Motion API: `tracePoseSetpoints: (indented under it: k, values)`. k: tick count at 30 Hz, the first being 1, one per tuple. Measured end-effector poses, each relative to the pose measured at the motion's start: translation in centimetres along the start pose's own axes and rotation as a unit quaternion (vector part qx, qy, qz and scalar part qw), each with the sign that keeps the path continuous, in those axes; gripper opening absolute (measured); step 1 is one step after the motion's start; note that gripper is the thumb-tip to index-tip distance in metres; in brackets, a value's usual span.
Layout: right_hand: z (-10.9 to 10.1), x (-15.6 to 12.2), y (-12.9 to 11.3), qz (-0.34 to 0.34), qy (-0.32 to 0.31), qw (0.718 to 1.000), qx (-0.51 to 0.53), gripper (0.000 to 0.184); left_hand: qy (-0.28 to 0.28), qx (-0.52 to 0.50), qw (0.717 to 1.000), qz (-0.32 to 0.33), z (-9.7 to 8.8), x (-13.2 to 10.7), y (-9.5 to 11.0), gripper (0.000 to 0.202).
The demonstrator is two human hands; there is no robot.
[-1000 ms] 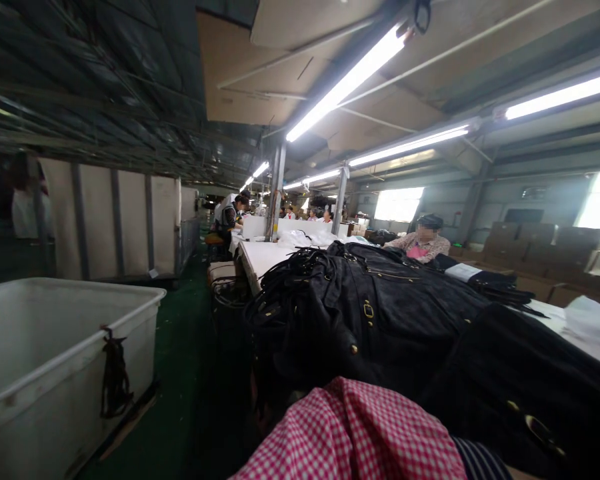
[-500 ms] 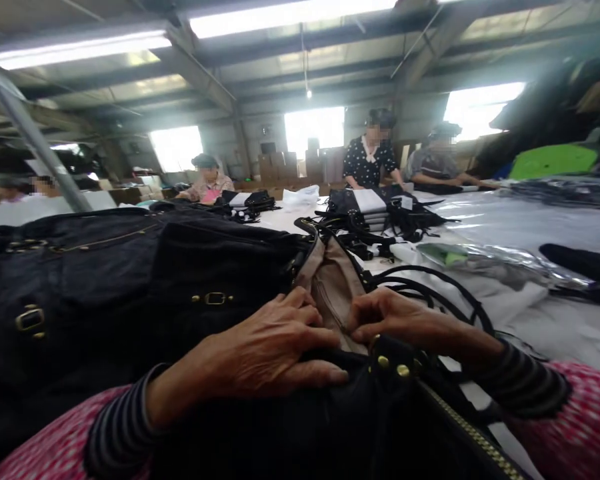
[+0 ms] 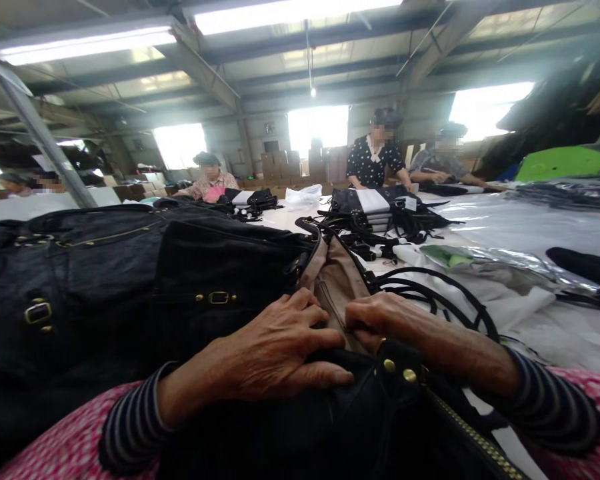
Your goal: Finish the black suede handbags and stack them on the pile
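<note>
A black handbag (image 3: 330,427) lies in front of me with its mouth spread apart, showing a beige lining (image 3: 343,273) with a zipper line (image 3: 333,303) down it. My left hand (image 3: 275,347) is closed on the near edge of the mouth, fingers reaching inside and thumb along the black outside. At the right of the opening, my right hand (image 3: 380,313) has its fingers curled closed against the lining, by the lower end of the zipper line. Its fingertips are partly hidden. Brass studs (image 3: 399,370) and a gold-toothed zipper (image 3: 470,427) show on the bag.
Black bags (image 3: 80,267) with brass buckles are heaped at my left. Stacked bags with white wraps (image 3: 373,200) lie ahead on the white table, with black straps (image 3: 445,280) and clear plastic (image 3: 520,260) to the right. Co-workers (image 3: 380,160) are at the far side.
My right hand has turned and reached slightly deeper into the opening, its fingers now more hidden. My left hand keeps its place on the bag's edge. The view has shifted slightly.
</note>
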State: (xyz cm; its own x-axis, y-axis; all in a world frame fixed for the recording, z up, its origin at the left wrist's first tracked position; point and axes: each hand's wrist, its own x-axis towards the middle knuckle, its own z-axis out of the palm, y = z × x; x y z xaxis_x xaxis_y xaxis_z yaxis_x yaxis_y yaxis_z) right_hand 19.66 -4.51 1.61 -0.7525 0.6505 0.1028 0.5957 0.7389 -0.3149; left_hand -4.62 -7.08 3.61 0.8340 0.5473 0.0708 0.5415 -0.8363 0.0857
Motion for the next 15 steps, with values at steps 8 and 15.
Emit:
tracePoseSetpoints:
  k: [8, 15]
  values:
    - [0.8, 4.4, 0.0, 0.128, 0.034, 0.972, -0.192, 0.015, 0.039, 0.0, 0.999, 0.024, 0.3, -0.1, -0.3, 0.044]
    - [2.4, 7.0, 0.6, 0.241, 0.135, 0.945, -0.174, 0.025, 0.072, 0.087, 0.992, -0.053, -1.1, 2.0, -0.5, 0.044]
